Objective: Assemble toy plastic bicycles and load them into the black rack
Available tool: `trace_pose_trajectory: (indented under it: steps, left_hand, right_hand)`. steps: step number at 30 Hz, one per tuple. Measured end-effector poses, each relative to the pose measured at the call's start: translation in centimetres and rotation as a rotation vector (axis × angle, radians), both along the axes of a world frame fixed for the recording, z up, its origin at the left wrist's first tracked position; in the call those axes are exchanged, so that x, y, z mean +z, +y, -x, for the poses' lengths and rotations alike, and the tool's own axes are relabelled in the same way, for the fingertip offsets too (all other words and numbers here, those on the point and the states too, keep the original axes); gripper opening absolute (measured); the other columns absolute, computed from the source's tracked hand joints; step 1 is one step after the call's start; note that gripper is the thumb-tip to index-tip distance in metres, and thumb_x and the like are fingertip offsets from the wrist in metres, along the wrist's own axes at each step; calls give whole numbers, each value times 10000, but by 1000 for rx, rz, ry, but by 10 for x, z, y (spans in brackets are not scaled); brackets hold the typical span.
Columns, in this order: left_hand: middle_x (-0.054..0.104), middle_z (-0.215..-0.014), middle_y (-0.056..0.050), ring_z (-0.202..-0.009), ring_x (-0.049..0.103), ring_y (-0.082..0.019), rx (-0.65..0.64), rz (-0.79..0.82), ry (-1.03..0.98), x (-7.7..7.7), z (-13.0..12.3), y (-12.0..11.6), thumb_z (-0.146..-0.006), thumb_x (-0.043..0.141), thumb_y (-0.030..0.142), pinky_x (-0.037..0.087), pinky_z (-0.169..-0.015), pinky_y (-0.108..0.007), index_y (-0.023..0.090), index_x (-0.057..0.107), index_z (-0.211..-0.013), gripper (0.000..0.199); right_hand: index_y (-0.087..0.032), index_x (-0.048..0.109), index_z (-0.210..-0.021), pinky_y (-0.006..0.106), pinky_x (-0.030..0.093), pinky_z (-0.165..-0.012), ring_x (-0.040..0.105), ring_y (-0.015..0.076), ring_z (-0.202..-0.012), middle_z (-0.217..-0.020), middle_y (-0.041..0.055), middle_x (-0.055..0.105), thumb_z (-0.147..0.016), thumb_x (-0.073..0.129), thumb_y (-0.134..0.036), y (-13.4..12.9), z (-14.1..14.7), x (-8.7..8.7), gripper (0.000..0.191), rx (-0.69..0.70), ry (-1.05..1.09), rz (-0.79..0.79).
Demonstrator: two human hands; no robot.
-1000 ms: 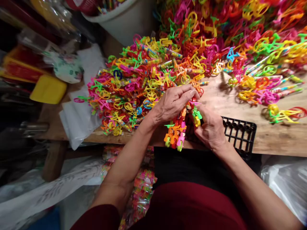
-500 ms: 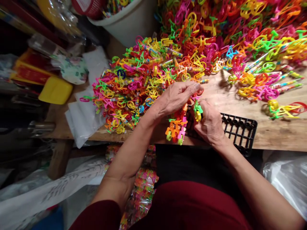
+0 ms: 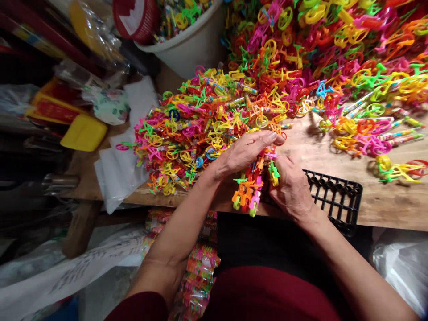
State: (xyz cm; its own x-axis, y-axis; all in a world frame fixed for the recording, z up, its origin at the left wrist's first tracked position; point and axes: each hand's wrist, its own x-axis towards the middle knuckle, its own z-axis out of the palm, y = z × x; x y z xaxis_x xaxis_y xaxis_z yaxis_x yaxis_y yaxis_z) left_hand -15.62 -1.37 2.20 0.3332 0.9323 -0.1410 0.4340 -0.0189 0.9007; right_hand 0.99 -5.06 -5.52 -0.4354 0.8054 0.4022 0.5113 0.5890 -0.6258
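Note:
My left hand [image 3: 245, 151] is bent over the far ends of several small plastic toy bicycles [image 3: 246, 192], in orange, pink and red with yellow-green wheels. Its fingers look closed around them, though the fingertips are partly hidden. Close beside it, my right hand [image 3: 292, 187] is closed on a green toy bicycle [image 3: 273, 171] with a yellow wheel. Both hands nearly meet at the toys' far ends. Under the right hand lies a black plastic rack [image 3: 337, 196] with rows of slots, its left part covered by hands and toys.
A pile of colourful toy bicycles with candy-like tubes [image 3: 187, 129] lies left, a larger heap [image 3: 317, 40] behind. Loose pieces [image 3: 397, 167] are at right on the wooden table [image 3: 391, 205]. A white bucket [image 3: 187, 53], plastic bags [image 3: 117, 174] and a yellow scoop-like piece [image 3: 85, 132] are around.
The whole view has shifted, so the table and toys sit slightly lower in the picture. Both hands keep nearly the same hold on the toys.

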Motion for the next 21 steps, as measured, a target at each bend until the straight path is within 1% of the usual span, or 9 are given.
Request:
trace_pose_trajectory:
  steps: [2,5,7,9,12,16,19,21]
  left_hand:
    - [709,-1053,-67,-1095,629,-206,12,8,-27,0,-2,-2,-1003,430,472,418,-1073,-353,146,691,-891,432]
    - [658,-886,-33,-909,614,-178,67,65,-55,-3,-5,-3,-944,515,480,471,-916,-330,161,618,-810,361]
    - [606,-806,-5,-808,573,-152,99,96,-64,-6,-7,-2,-909,566,426,469,-819,-306,178,573,-800,270]
    - [563,-751,11,-749,534,-136,116,97,-73,-7,-9,-1,-896,572,353,454,-768,-296,185,554,-786,201]
    - [572,-746,8,-746,534,-134,118,80,-87,-9,-11,0,-889,566,289,451,-785,-314,173,575,-753,179]
    - [648,-815,-24,-826,595,-157,94,47,-67,-8,-12,2,-890,541,214,475,-867,-353,141,637,-735,197]
    - [679,-860,-34,-882,628,-168,54,38,-56,-4,-11,3,-926,500,189,490,-905,-359,122,677,-770,245]
    - [703,-926,-18,-968,644,-171,10,43,-42,1,-10,3,-952,464,177,479,-957,-351,117,708,-834,278]
  right_hand:
    - [-218,509,-967,408,474,-814,538,289,-953,-952,102,632,-657,479,-47,-1,0,0,355,1,0,9]
    - [-233,491,-921,395,463,-783,534,281,-915,-914,89,626,-652,481,-51,-2,1,-2,324,-27,10,-4]
    - [-241,484,-894,395,455,-779,528,274,-873,-878,79,619,-656,485,-52,-3,2,-3,304,-61,0,-21]
    - [-236,500,-907,407,450,-802,534,275,-867,-881,83,628,-675,484,-54,-4,2,-4,296,-82,-18,-32]
    - [-229,531,-929,402,446,-796,543,274,-878,-890,86,641,-718,492,-73,-4,1,-3,265,-73,-50,-42]
    - [-238,554,-870,392,427,-775,537,264,-859,-835,74,632,-862,481,-142,-1,-2,2,121,-82,-118,-53]
    - [-231,574,-860,401,429,-784,542,262,-858,-817,79,617,-938,457,-196,2,-3,5,145,-54,-118,-28]
    - [-225,589,-876,415,437,-800,551,268,-884,-841,87,612,-951,449,-201,3,-4,7,161,-38,-107,1]
